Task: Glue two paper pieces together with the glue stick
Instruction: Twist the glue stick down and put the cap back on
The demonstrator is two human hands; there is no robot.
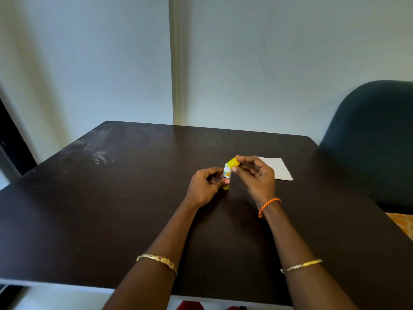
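A small glue stick (pixel 227 173) with a white label and yellow ends is held above the middle of the dark table (pixel 111 209). My left hand (pixel 204 186) grips its lower body. The fingertips of my right hand (pixel 254 175) pinch the yellow cap (pixel 233 162) at its top, which sits tilted on the stick. A white paper piece (pixel 279 168) lies flat on the table just behind and to the right of my right hand, partly hidden by it. I cannot tell whether it is one sheet or two stacked.
A dark green chair back (pixel 373 135) stands at the table's right side. A wall runs along the table's far edge. An orange patterned cloth (pixel 402 222) shows at the right edge. The table's near edge is close to my forearms.
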